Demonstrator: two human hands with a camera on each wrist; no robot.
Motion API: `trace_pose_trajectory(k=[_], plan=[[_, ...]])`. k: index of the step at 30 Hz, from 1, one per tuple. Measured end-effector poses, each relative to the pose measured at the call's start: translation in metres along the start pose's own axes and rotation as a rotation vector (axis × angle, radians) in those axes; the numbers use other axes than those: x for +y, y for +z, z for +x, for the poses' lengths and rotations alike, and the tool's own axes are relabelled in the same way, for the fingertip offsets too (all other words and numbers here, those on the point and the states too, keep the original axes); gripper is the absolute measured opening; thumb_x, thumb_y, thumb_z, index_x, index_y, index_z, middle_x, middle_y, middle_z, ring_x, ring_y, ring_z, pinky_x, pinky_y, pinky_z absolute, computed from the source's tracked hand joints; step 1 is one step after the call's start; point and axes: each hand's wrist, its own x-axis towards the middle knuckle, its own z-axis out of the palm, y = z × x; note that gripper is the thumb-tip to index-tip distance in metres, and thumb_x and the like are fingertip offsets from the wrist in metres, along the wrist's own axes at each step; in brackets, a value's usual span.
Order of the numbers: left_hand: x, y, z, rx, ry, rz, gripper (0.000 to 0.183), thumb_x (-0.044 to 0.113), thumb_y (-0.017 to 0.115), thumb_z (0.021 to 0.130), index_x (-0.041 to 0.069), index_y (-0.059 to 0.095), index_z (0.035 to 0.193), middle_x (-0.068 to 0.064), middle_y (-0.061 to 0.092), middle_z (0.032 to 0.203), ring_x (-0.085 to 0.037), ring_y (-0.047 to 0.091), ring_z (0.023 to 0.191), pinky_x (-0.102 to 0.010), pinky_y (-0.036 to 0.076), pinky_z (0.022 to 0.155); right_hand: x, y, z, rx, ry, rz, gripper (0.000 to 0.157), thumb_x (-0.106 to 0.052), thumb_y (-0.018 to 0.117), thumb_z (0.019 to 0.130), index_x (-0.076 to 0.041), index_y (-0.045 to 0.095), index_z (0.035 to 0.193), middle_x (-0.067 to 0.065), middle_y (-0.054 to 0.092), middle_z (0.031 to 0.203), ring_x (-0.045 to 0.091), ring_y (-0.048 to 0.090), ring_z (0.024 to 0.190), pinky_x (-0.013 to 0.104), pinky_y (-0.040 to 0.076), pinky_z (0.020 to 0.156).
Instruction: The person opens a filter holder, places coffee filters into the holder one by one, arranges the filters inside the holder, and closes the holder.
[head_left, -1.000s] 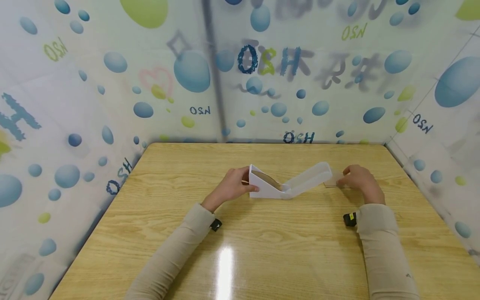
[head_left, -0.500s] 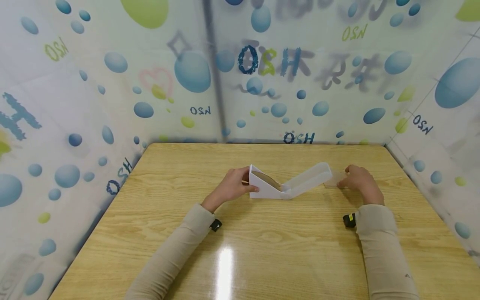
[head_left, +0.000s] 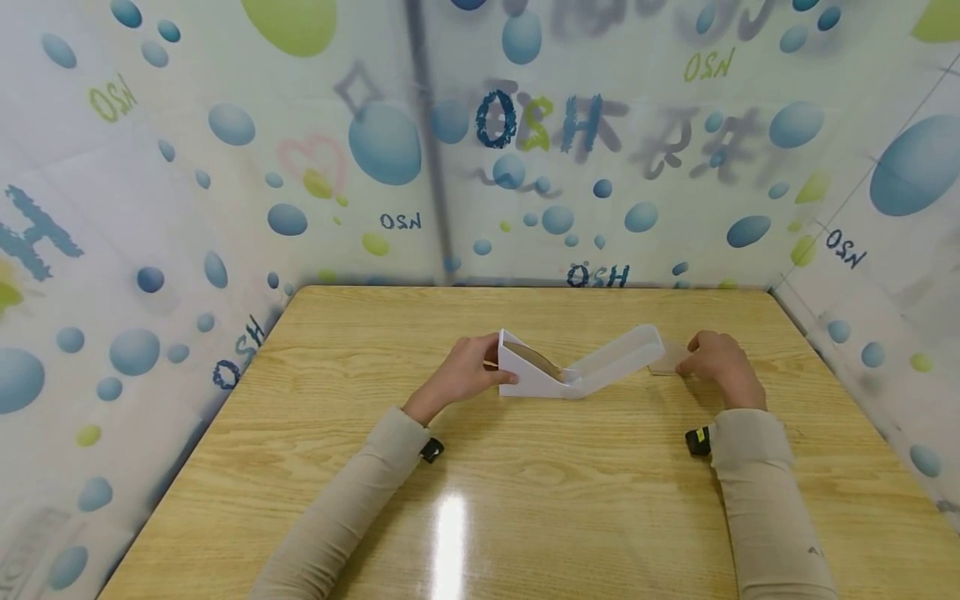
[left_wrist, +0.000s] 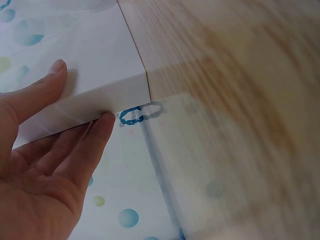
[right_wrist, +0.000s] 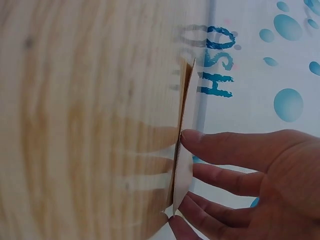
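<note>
A white box [head_left: 525, 379] with a slanted opening stands on the table, its translucent white lid [head_left: 618, 360] swung out to the right. Brown card-like material [head_left: 536, 360] shows inside the opening. My left hand [head_left: 467, 371] grips the box's tall left end. In the left wrist view the thumb lies on one face of the box [left_wrist: 107, 55], with the fingers against another side. Just right of the lid, a thin pale-brown card [head_left: 663, 361] lies close to the tabletop. My right hand [head_left: 720, 362] holds it by thumb and fingertips; in the right wrist view the card [right_wrist: 185, 170] is slightly bent.
The wood-grain table [head_left: 570, 500] is glossy, with a bright reflection near the front. Behind it hangs a patterned curtain [head_left: 637, 167] with bubbles and lettering, and similar walls flank both sides. A small black device sits at each wrist.
My right hand has shifted very slightly at the card. My left hand, the box and its lid stay where they were.
</note>
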Motion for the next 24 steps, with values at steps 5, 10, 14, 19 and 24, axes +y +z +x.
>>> trace_pose_trajectory(k=[5,10,14,19,24], plan=[[0.0005,-0.0003,-0.0006,0.002,0.000,-0.007,0.036,0.018,0.082,0.090,0.012,0.067,0.123,-0.008,0.078,0.114,-0.019,0.077,0.099,-0.031,0.063,0.082,-0.0014,-0.0004,-0.0018,0.002,0.013,0.020,0.057,-0.017,0.073,0.090,0.021,0.052,0.127,0.041,0.058,0.124,0.049,0.058,0.101,0.057,0.052,0.084],[0.0006,-0.0006,-0.0008,0.001,0.002,-0.009,0.036,0.017,0.082,0.090,0.012,0.067,0.123,-0.008,0.078,0.114,-0.019,0.077,0.100,-0.031,0.063,0.082,-0.0025,-0.0014,-0.0022,0.001,0.017,0.027,0.054,-0.017,0.073,0.089,0.019,0.052,0.125,0.039,0.059,0.122,0.045,0.058,0.097,0.053,0.052,0.081],[0.0006,-0.0006,-0.0010,0.004,0.002,-0.003,0.036,0.018,0.082,0.090,0.012,0.067,0.123,-0.008,0.078,0.114,-0.018,0.077,0.099,-0.031,0.063,0.083,-0.0018,-0.0004,-0.0007,0.003,0.021,0.022,0.050,-0.018,0.075,0.087,0.016,0.055,0.119,0.035,0.062,0.116,0.041,0.058,0.093,0.049,0.051,0.078],[0.0005,-0.0003,-0.0010,0.005,0.001,-0.003,0.036,0.018,0.082,0.091,0.012,0.068,0.123,-0.007,0.078,0.114,-0.018,0.077,0.100,-0.032,0.063,0.084,-0.0019,0.0002,-0.0010,-0.001,0.017,0.021,0.047,-0.017,0.077,0.087,0.014,0.056,0.116,0.032,0.063,0.112,0.039,0.058,0.089,0.046,0.050,0.075],[0.0003,-0.0001,-0.0008,0.005,0.000,-0.013,0.035,0.018,0.082,0.091,0.013,0.068,0.123,-0.007,0.078,0.114,-0.018,0.077,0.100,-0.032,0.062,0.084,-0.0034,-0.0017,-0.0044,-0.010,0.008,0.034,0.047,-0.016,0.076,0.088,0.015,0.056,0.116,0.033,0.063,0.111,0.039,0.057,0.088,0.047,0.050,0.075]])
